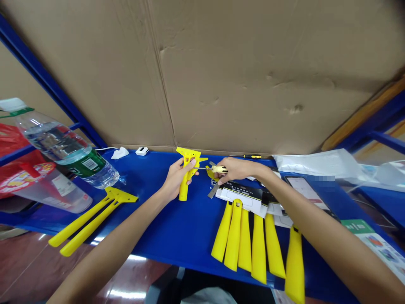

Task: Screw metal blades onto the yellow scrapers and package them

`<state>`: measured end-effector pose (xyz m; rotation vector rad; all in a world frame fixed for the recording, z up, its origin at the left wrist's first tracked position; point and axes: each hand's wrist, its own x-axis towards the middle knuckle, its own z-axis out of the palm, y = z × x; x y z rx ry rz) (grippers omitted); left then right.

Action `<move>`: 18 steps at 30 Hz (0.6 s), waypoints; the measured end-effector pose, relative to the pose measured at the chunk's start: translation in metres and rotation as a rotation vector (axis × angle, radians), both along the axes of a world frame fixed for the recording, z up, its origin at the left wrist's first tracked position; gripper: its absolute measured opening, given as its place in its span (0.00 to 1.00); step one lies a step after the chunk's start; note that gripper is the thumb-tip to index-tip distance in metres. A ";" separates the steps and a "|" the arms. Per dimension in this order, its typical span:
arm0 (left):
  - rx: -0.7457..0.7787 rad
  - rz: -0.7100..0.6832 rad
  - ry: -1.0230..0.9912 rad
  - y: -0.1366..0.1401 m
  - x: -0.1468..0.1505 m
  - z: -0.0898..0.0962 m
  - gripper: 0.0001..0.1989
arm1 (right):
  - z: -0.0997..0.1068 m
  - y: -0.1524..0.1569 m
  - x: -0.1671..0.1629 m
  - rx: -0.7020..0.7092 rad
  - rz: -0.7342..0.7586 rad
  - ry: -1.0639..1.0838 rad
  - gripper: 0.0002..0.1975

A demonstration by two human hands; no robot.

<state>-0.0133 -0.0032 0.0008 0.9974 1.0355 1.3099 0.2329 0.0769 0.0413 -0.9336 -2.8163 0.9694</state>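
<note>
My left hand point(173, 179) grips a yellow plastic scraper point(183, 190) near its head, which is turned up and away from me. In my right hand point(236, 168) is a screwdriver point(219, 169) with a pale yellow and black handle. Its shaft points left and meets the side of the scraper head; the exact contact spot is too small to make out. Below my right hand lie a flat metal blade point(214, 191) and a scatter of small metal pieces point(212, 183). A small yellow part point(211, 173) shows beside the screwdriver, partly covered.
Several yellow handles point(245, 240) lie at the right front beside black-and-white packages point(242, 194). Two yellow scrapers point(110, 204) overhang the left edge of the blue table point(167, 236). A water bottle point(76, 154), a plastic cup point(60, 188), another screwdriver point(253, 156) and a phone point(305, 192) surround the workspace.
</note>
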 end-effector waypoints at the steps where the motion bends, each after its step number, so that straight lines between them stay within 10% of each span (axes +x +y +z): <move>1: -0.007 0.002 -0.004 0.001 -0.001 -0.001 0.25 | -0.003 0.001 0.000 -0.009 0.012 -0.014 0.12; 13: -0.062 0.014 0.013 0.005 -0.002 -0.009 0.23 | 0.014 0.001 0.013 -0.083 0.054 0.000 0.08; 18: -0.045 -0.037 0.028 0.001 0.000 -0.003 0.27 | 0.036 -0.002 0.022 -0.003 -0.185 0.224 0.11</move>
